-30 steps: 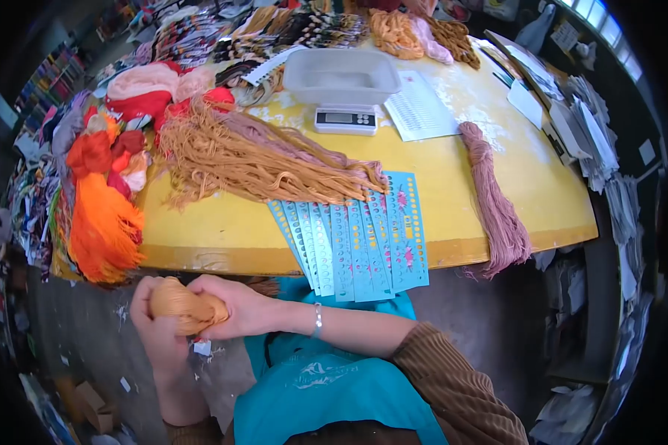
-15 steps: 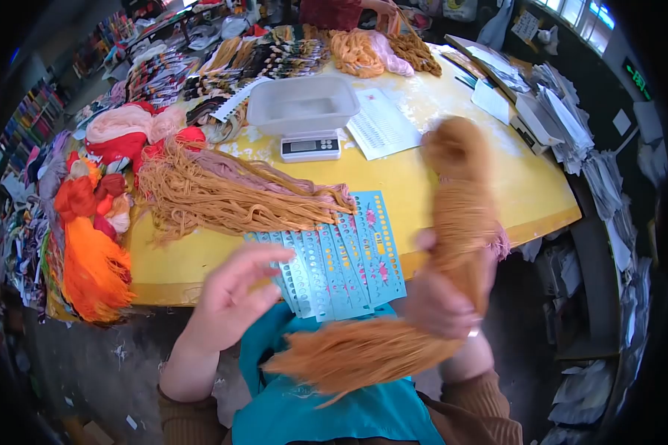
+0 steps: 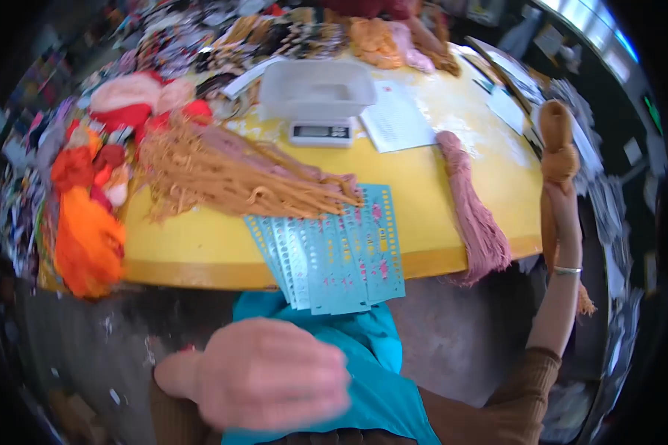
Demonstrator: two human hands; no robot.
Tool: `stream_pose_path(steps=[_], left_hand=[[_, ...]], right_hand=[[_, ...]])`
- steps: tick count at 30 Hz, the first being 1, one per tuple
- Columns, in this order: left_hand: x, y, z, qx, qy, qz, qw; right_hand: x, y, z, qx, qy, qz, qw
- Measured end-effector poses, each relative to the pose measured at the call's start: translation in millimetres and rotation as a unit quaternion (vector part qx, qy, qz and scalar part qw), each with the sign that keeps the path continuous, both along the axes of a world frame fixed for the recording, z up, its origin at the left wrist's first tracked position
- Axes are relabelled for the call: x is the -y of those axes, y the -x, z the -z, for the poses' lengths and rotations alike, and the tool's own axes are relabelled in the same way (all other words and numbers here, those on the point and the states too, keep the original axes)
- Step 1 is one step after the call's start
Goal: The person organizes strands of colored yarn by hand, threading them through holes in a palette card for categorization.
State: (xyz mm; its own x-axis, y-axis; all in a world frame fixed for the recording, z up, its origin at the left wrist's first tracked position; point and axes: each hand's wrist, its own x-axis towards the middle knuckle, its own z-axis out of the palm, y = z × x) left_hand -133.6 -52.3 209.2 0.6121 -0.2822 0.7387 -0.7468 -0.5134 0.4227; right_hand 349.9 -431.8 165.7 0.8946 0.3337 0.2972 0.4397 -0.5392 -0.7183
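My right hand (image 3: 564, 204) is stretched out past the table's right edge, closed round a tan skein of thread (image 3: 557, 137). The skein's twisted, looped head stands above the fist, and its loose end shows lower down beside my wrist. Close to the camera, my left hand (image 3: 274, 374) is over my lap, its fingers smeared by motion. A dusty-pink skein (image 3: 471, 211) lies on the table with its cut end over the front edge. Turquoise punched cards (image 3: 349, 259) are fanned over the same edge, partly under a heap of loose tan thread (image 3: 237, 174).
A translucent plastic tub (image 3: 315, 89) sits on a digital scale (image 3: 321, 133), beside printed sheets (image 3: 397, 115). Orange (image 3: 89, 241) and red thread bundles fill the table's left side. Papers are stacked along the right. Another person's arm (image 3: 427, 37) reaches in at the far side.
My right hand has swung outward to the right with the tan skein. My left hand has drawn back towards my body. The pink skein now shows fully on the table.
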Motion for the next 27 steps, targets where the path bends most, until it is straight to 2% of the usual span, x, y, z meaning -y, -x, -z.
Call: stream_pose_path(steps=[1, 2, 3, 4, 5, 7, 9, 11, 12, 14, 15, 17, 19, 20, 21, 22, 23, 26, 27], left_hand=[[4.5, 3.7, -7.5, 0.078, -0.019, -0.022, 0.996], [11.2, 10.2, -13.9, 0.156, -0.044, -0.052, 0.985], [38.9, 1.2, -28.1, 0.199, 0.062, -0.191, 0.959], [58.3, -8.9, -39.3, 0.246, 0.160, -0.323, 0.900], [49.5, -4.1, -42.5, 0.240, 0.164, -0.289, 0.912], [50.0, 4.0, -46.3, 0.249, 0.162, -0.373, 0.879], [45.2, 13.7, -53.9, 0.259, 0.158, -0.438, 0.846], [37.3, 25.5, -60.6, 0.177, 0.098, -0.454, 0.867], [27.9, 26.2, -61.9, 0.181, 0.095, -0.459, 0.864], [1.9, 27.1, -66.3, 0.160, 0.011, -0.264, 0.951], [-4.9, 27.7, -68.0, 0.164, 0.009, -0.267, 0.950], [-15.8, 29.4, -69.6, 0.106, 0.034, -0.199, 0.974], [-23.1, 25.0, -64.4, 0.107, 0.043, -0.190, 0.975], [-27.4, 23.3, -59.9, 0.109, 0.055, -0.177, 0.977], [-36.8, 22.3, -54.6, 0.118, 0.033, -0.174, 0.977], [-46.1, 23.2, -47.3, 0.049, -0.001, -0.203, 0.978], [-56.8, 23.8, -38.0, -0.018, -0.034, -0.232, 0.972], [-159.0, 15.2, -12.8, 0.080, -0.033, -0.434, 0.897], [-198.0, 26.0, -12.5, 0.059, -0.068, -0.551, 0.829]], right_hand=[[-33.6, -5.4, 24.9, 0.086, -0.020, -0.044, 0.995], [-71.4, 9.1, 42.0, 0.130, 0.036, 0.017, 0.991], [-113.5, 38.1, 43.3, 0.078, 0.179, 0.096, 0.976], [-128.9, 29.3, 87.4, 0.218, 0.194, 0.065, 0.954], [-143.6, 34.7, 113.7, 0.270, 0.263, 0.033, 0.926], [-162.7, 49.9, 165.9, 0.177, 0.361, 0.026, 0.915], [-170.2, 50.1, 174.5, 0.157, 0.385, 0.101, 0.904], [-170.0, 47.1, 171.4, 0.140, 0.398, 0.128, 0.898], [-162.4, 40.1, 174.2, 0.147, 0.393, 0.134, 0.898], [-149.9, 23.7, 177.4, 0.116, 0.404, 0.175, 0.890], [-146.3, 22.8, 171.2, 0.102, 0.400, 0.186, 0.892], [-131.7, 15.4, 170.5, 0.087, 0.374, 0.202, 0.901], [-123.7, 11.1, 164.8, 0.067, 0.341, 0.185, 0.919], [-136.9, 36.2, 135.5, 0.034, 0.296, 0.128, 0.946], [-122.8, 19.0, 152.0, 0.066, 0.253, 0.093, 0.961], [-115.6, 11.2, 158.7, 0.102, 0.203, 0.060, 0.972], [-107.7, 5.4, 165.2, 0.161, 0.209, 0.079, 0.961], [-115.5, 12.5, 161.5, 0.206, 0.189, 0.074, 0.957], [-115.6, 18.5, 159.9, 0.223, 0.186, 0.074, 0.954]])
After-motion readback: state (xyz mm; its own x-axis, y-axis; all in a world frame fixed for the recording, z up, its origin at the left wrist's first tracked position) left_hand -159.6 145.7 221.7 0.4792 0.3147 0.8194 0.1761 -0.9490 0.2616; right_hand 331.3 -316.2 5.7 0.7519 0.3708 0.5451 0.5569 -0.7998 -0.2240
